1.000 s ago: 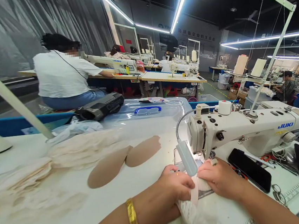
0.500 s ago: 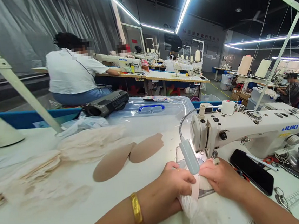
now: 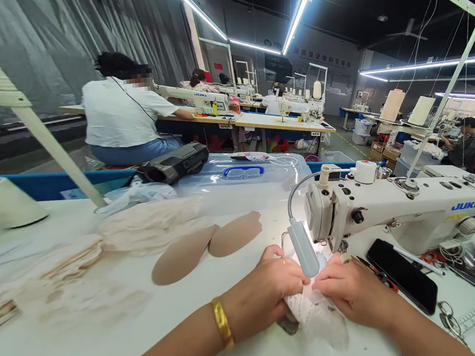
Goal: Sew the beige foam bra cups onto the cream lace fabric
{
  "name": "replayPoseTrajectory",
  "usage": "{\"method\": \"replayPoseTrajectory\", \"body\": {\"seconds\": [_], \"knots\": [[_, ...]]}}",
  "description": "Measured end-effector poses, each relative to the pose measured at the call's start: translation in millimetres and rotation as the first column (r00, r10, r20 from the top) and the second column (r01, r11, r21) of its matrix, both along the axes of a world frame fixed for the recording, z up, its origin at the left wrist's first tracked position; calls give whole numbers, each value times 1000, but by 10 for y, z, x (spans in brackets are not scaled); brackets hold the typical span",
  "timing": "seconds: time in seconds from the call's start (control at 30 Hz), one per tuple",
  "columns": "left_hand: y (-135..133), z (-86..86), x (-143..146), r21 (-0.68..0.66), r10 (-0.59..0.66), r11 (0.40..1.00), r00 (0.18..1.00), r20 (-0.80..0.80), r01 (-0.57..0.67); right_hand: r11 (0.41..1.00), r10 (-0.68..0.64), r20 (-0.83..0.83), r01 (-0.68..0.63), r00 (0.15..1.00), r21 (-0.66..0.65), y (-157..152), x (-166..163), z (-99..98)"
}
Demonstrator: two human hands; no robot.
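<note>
Both hands closed on white lace piece (image 3: 316, 319): left hand (image 3: 265, 295) pinching left edge, right hand (image 3: 349, 290) right edge; needle just beyond, under sewing machine (image 3: 391, 208).

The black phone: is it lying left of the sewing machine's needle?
No, the black phone lies on the table right of the needle, below the sewing machine arm.

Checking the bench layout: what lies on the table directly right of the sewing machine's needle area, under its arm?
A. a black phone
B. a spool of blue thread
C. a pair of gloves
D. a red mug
A: a black phone lies flat on the table below the sewing machine arm.
</note>
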State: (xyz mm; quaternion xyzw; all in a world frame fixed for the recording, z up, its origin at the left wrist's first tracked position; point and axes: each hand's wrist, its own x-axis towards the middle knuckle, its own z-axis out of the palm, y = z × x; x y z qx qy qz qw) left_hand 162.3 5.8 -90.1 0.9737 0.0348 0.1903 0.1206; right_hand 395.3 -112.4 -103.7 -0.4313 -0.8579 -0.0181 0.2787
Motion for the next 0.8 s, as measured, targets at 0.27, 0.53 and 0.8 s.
{"method": "replayPoseTrajectory", "body": {"seconds": [0.27, 0.53, 0.8], "knots": [[-67, 37, -2, 164, -28, 986, 995, 91, 13, 993, 118, -1, -118, 993, -17, -83, -63, 87], [-58, -40, 68, 296, -29, 954, 969, 243, -45, 999, -29, 34, 30, 999, -18, -58, 5, 9], [-89, -231, 154, 369, 73, 909, 945, 318, -195, 953, -289, 101, 296, 952, -66, -24, 74, -45]]}}
